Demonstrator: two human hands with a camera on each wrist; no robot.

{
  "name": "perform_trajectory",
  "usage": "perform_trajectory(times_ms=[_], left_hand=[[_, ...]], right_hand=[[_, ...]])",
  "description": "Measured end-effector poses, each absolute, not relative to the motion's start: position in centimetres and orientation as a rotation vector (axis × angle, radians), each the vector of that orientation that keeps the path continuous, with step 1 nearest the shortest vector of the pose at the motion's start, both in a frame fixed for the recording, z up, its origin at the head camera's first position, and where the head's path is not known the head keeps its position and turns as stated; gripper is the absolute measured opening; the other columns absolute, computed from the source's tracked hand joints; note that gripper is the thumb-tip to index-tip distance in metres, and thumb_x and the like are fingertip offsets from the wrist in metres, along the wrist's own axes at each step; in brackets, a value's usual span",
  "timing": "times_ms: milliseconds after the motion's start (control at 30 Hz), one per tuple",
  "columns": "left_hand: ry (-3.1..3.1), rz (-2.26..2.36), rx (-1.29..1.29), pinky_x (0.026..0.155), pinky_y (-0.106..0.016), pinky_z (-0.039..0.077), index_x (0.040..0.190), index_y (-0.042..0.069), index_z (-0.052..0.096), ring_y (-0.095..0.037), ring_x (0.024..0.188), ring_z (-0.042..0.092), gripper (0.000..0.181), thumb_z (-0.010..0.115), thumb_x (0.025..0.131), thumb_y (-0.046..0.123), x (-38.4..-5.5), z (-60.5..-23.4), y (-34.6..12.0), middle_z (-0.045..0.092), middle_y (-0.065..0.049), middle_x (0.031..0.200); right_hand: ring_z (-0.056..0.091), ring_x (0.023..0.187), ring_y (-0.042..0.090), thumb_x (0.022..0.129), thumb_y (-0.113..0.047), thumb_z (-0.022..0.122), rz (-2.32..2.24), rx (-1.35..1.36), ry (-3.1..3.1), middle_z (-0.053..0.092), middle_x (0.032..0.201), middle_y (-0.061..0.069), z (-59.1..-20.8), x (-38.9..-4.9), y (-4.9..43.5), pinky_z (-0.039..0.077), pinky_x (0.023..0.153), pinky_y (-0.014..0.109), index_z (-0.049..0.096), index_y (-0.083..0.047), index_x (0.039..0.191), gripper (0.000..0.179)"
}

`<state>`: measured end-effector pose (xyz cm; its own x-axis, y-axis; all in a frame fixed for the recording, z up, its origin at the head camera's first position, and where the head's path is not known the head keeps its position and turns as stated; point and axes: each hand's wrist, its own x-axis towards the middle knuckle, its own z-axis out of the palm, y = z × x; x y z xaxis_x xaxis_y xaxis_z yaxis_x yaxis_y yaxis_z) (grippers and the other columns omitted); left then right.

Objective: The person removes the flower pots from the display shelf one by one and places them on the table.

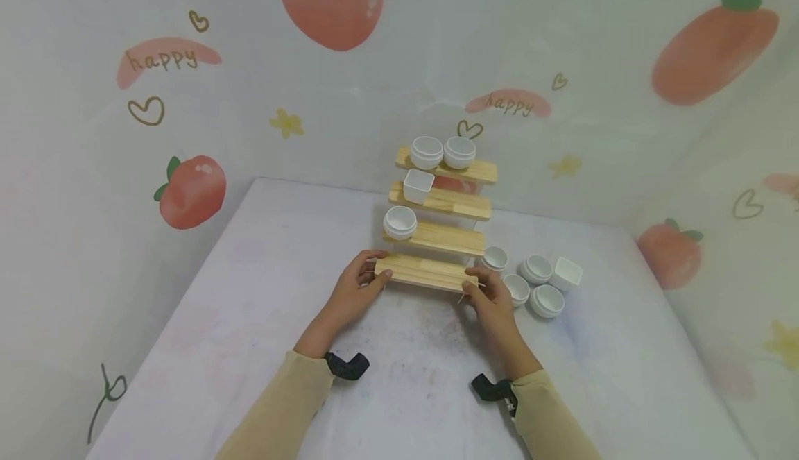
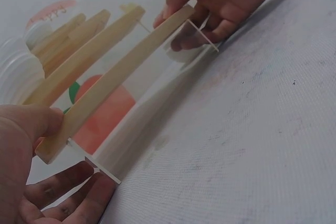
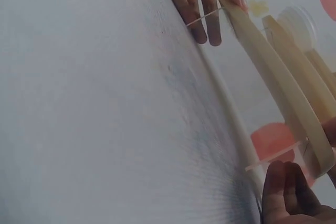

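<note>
A tiered display rack with wooden shelf boards and clear side supports stands on the table. My left hand grips the left end of its lowest board, thumb on top. The right hand holds the same board's right end. In the left wrist view, the left fingers spread below the board beside the clear support. Two round white bowls sit on the top shelf, a square white bowl on the second, and a round white bowl on the third.
Right of the rack, several round white bowls and a square white bowl stand on the pale table, close to my right hand. A printed cloth wall rises behind the rack.
</note>
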<state>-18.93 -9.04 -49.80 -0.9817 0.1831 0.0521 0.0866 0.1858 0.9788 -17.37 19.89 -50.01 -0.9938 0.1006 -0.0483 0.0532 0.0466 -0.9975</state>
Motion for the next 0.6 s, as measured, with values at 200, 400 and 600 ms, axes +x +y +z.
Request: perform_trajectory(times_ms=[200,400,600], left_hand=[[2.375,1.93,0.252,0.087,-0.036,0.056,0.144,0.024,0.058,-0.025,0.106,0.07,0.042,0.07,0.105,0.031,-19.09,-49.88,-8.75,0.068,-0.012,0.132],[2.429,1.907,0.233,0.097,-0.041,0.059,0.142,0.024,0.06,-0.026,0.123,0.068,0.04,0.07,0.105,0.035,-19.02,-49.84,-8.54,0.061,-0.006,0.143],[2.505,1.939,0.202,0.101,-0.046,0.059,0.141,0.017,0.062,-0.026,0.128,0.065,0.04,0.069,0.105,0.033,-18.97,-49.18,-8.88,0.06,-0.002,0.145]], right_hand=[[0.063,0.103,0.013,0.104,-0.001,0.062,2.22,-0.156,-2.183,0.054,0.129,0.007,-50.29,-17.48,20.15,0.057,0.085,0.023,0.058,0.002,0.137,0.034],[0.065,0.102,0.012,0.104,-0.001,0.062,2.201,-0.128,-2.195,0.056,0.129,0.009,-50.18,-17.49,20.48,0.058,0.083,0.023,0.059,0.001,0.137,0.033],[0.065,0.102,0.012,0.104,-0.001,0.063,2.222,-0.133,-2.202,0.056,0.128,0.009,-50.34,-17.53,20.35,0.058,0.083,0.023,0.06,0.0,0.137,0.033]])
